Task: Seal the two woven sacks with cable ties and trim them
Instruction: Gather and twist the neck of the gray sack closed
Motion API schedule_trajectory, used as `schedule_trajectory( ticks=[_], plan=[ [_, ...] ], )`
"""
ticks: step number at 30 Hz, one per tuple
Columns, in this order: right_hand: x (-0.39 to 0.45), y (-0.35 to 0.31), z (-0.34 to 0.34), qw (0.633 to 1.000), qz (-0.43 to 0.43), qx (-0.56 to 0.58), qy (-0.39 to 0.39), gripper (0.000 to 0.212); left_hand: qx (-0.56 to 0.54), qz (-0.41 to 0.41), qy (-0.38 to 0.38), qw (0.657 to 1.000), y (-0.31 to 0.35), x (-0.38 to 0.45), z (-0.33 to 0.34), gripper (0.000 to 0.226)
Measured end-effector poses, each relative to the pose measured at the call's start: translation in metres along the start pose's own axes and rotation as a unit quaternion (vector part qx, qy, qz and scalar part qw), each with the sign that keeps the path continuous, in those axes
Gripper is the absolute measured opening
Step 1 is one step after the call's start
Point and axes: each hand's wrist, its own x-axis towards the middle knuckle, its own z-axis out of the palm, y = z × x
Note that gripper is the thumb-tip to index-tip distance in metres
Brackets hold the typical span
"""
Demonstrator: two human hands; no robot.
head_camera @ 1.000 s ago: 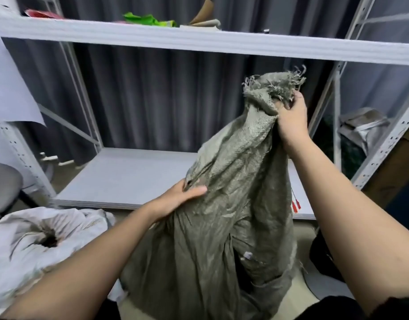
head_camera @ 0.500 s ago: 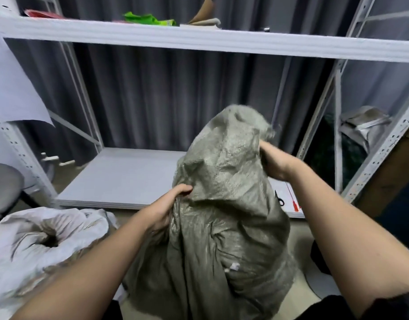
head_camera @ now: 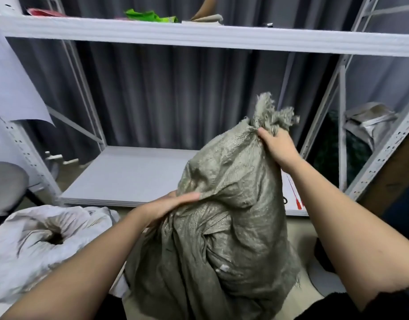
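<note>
A full grey-green woven sack [head_camera: 231,227] stands upright on the floor in front of me. My right hand [head_camera: 278,146] grips its gathered, frayed mouth at the top right. My left hand [head_camera: 169,206] lies flat with fingers together against the sack's left side, pressing the fabric. A white woven sack [head_camera: 37,239] lies at the lower left, its mouth puckered around a dark hole. Red cable ties [head_camera: 297,197] lie on the low shelf board behind the green sack, partly hidden by it and my right arm.
A white metal rack surrounds the work: a low shelf board [head_camera: 129,179] behind the sacks and an upper shelf [head_camera: 199,38] overhead. A grey stool seat [head_camera: 5,183] is at the left. Grey curtains hang behind. A crumpled silver bag [head_camera: 369,121] sits at the right.
My right hand pushed the sack's top down, then raised it again with the frayed mouth bunched in its grip. My left hand shifted along the sack's left side, now pressing flat.
</note>
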Motion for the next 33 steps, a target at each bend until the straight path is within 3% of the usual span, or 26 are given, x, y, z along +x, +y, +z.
schedule_trajectory(
  ticks=[3,5,7,10,12,14,17,18,20,23,25,26,29,31,33],
  plan=[
    [0.01,-0.033,-0.003,0.997,-0.044,-0.032,0.052,0.038,0.224,-0.011,-0.005,0.974,0.007,0.003,0.007,0.05],
    [0.015,-0.057,0.0,0.996,-0.053,-0.043,0.056,0.04,0.23,0.0,0.035,0.973,0.01,0.009,0.014,0.031],
    [0.016,-0.077,0.004,0.999,-0.034,-0.006,0.021,0.045,0.164,0.017,0.088,0.982,0.012,0.013,0.021,0.022],
    [0.011,-0.076,0.001,0.964,0.021,0.159,-0.214,0.067,-0.038,0.022,0.141,0.989,0.011,0.016,0.025,0.028],
    [0.004,-0.046,-0.003,0.921,0.065,0.161,-0.348,0.096,-0.117,0.026,0.173,0.978,0.007,0.016,0.023,0.028],
    [-0.009,-0.012,-0.005,0.894,0.128,0.12,-0.412,0.112,-0.157,0.024,0.209,0.965,0.003,0.016,0.019,0.024],
    [-0.03,0.019,0.001,0.841,0.197,-0.002,-0.503,0.079,-0.2,0.005,0.233,0.952,-0.002,0.016,0.014,0.022],
    [-0.033,0.024,0.004,0.844,0.197,-0.028,-0.497,0.062,-0.211,-0.002,0.236,0.949,-0.003,0.017,0.012,0.022],
    [-0.03,0.031,0.008,0.887,0.194,0.004,-0.42,0.04,-0.223,-0.019,0.225,0.948,-0.005,0.018,0.007,0.021],
    [-0.017,0.029,0.005,0.951,0.147,0.077,-0.261,0.038,-0.189,-0.022,0.175,0.966,-0.007,0.013,0.002,0.017],
    [-0.009,0.016,0.004,0.981,0.09,0.038,-0.165,0.035,-0.137,0.012,0.119,0.983,-0.007,0.01,0.0,0.015],
    [-0.006,0.009,0.004,0.992,0.062,-0.009,-0.111,0.032,-0.104,0.033,0.081,0.991,-0.004,0.008,0.001,0.03],
    [0.004,-0.023,0.009,0.993,-0.022,-0.12,-0.004,0.037,0.079,0.074,0.011,0.994,0.005,0.008,0.012,0.058],
    [0.008,-0.05,0.017,0.99,-0.084,-0.114,0.014,0.04,0.172,0.096,0.007,0.98,0.008,0.013,0.022,0.065],
    [0.009,-0.076,0.027,0.986,-0.131,-0.102,0.0,0.036,0.183,0.127,0.03,0.974,0.006,0.019,0.031,0.062]
  ],
)
